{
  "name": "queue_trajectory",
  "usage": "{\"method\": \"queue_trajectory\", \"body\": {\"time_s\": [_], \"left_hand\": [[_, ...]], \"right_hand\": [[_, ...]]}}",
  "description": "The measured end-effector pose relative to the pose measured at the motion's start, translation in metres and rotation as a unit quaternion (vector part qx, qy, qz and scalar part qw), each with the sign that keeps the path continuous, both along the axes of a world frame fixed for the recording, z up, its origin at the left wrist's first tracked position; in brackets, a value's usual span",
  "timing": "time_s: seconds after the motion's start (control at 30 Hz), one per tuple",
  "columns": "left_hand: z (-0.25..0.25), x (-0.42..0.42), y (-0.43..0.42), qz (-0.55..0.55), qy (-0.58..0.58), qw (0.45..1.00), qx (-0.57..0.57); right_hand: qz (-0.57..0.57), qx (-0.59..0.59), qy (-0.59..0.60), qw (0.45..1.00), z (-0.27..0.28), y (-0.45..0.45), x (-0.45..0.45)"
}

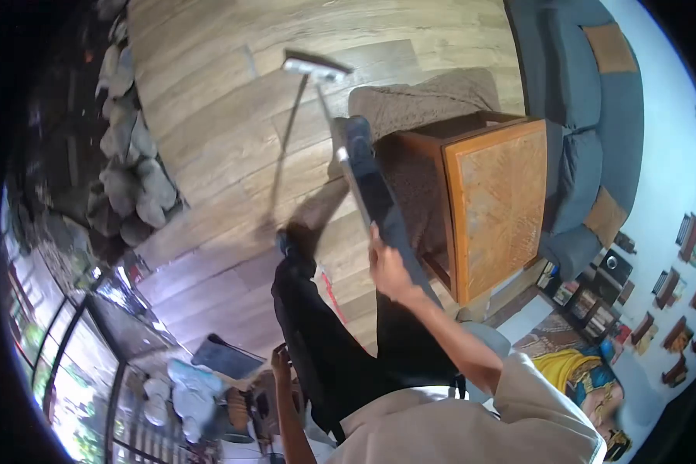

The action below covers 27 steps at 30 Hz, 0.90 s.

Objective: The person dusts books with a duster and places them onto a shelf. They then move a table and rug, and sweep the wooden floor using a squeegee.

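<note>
My right hand (390, 271) is closed around the long handle of a broom (353, 174). The handle slants up and away past my foot, and the broom's pale head (317, 66), with a dark strip along its far side, is at the wood floor (216, 108). Beside my leg hangs my left hand (281, 362), its fingers curled; a small dark shape shows at them, too unclear to name. A wooden table (499, 209) stands close to the right of my right hand, with a brown rug (425, 100) under and behind it.
A row of large stones (127, 185) borders the floor at left. The grey sofa (580, 155) with brown cushions stands at far right. Shelves of books (588, 305) are at lower right. Bags and other items (193, 394) sit at lower left near a glazed metal frame.
</note>
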State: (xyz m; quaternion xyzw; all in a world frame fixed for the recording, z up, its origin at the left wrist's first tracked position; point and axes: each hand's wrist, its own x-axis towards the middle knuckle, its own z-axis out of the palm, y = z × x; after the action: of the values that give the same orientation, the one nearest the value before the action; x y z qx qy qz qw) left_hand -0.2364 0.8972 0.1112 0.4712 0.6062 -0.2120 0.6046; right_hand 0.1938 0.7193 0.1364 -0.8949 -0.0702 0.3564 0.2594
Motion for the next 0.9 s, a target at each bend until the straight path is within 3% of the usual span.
{"method": "queue_trajectory", "body": {"time_s": [0.03, 0.07, 0.13, 0.17, 0.2, 0.27, 0.3, 0.33, 0.4, 0.47, 0.5, 0.63, 0.67, 0.7, 0.77, 0.83, 0.87, 0.9], "left_hand": [[0.013, -0.013, 0.0, 0.056, 0.037, 0.997, -0.039], [0.026, -0.034, -0.005, 0.064, 0.036, 0.996, -0.043], [0.05, -0.076, -0.016, 0.076, 0.063, 0.995, -0.018], [0.057, -0.1, -0.024, 0.086, 0.05, 0.995, -0.026], [0.063, -0.122, -0.03, 0.087, 0.05, 0.995, -0.027], [0.068, -0.155, -0.043, 0.087, 0.048, 0.994, -0.049], [0.075, -0.157, -0.047, 0.125, 0.052, 0.989, -0.066], [0.082, -0.157, -0.046, 0.121, 0.055, 0.989, -0.067], [0.088, -0.144, -0.042, 0.137, 0.073, 0.985, -0.078], [0.071, -0.152, -0.043, 0.104, 0.043, 0.993, -0.041], [0.07, -0.165, -0.04, 0.073, 0.024, 0.997, -0.009], [0.069, -0.184, -0.06, 0.114, 0.018, 0.993, -0.016], [0.066, -0.196, -0.069, 0.114, 0.029, 0.993, -0.016], [0.062, -0.207, -0.079, 0.089, 0.051, 0.994, -0.04], [0.07, -0.204, -0.101, 0.055, 0.057, 0.996, -0.048], [0.054, -0.239, -0.131, 0.046, 0.05, 0.996, -0.054], [0.047, -0.252, -0.141, 0.037, 0.03, 0.997, -0.06], [0.047, -0.248, -0.147, 0.008, 0.008, 0.999, -0.052]], "right_hand": [[0.019, -0.071, 0.051, 0.996, 0.037, 0.019, -0.025], [0.061, -0.089, 0.083, 0.991, 0.04, 0.015, -0.068], [0.103, -0.045, 0.131, 0.985, 0.062, 0.018, -0.141], [0.106, -0.081, 0.199, 0.971, 0.103, 0.044, -0.15], [0.151, -0.045, 0.214, 0.964, 0.076, 0.026, -0.207], [0.167, 0.009, 0.258, 0.951, 0.091, 0.051, -0.241], [0.157, 0.056, 0.232, 0.958, 0.064, 0.053, -0.277], [0.099, -0.021, 0.463, 0.881, 0.091, 0.101, -0.239], [0.055, 0.034, 0.52, 0.852, 0.035, 0.124, -0.276], [-0.042, 0.064, 0.692, 0.718, -0.043, 0.131, -0.319], [-0.055, 0.075, 0.71, 0.698, -0.027, 0.118, -0.317], [0.043, 0.124, 0.636, 0.76, 0.097, 0.025, -0.268], [-0.008, 0.088, 0.649, 0.755, 0.119, -0.002, -0.256], [-0.002, 0.035, 0.606, 0.795, 0.141, -0.021, -0.238], [0.087, 0.141, 0.353, 0.921, 0.142, -0.084, -0.235], [0.13, 0.065, 0.244, 0.959, 0.141, -0.109, -0.203], [0.14, 0.087, 0.204, 0.965, 0.121, -0.125, -0.194], [0.158, 0.105, 0.092, 0.978, 0.092, -0.139, -0.195]]}}
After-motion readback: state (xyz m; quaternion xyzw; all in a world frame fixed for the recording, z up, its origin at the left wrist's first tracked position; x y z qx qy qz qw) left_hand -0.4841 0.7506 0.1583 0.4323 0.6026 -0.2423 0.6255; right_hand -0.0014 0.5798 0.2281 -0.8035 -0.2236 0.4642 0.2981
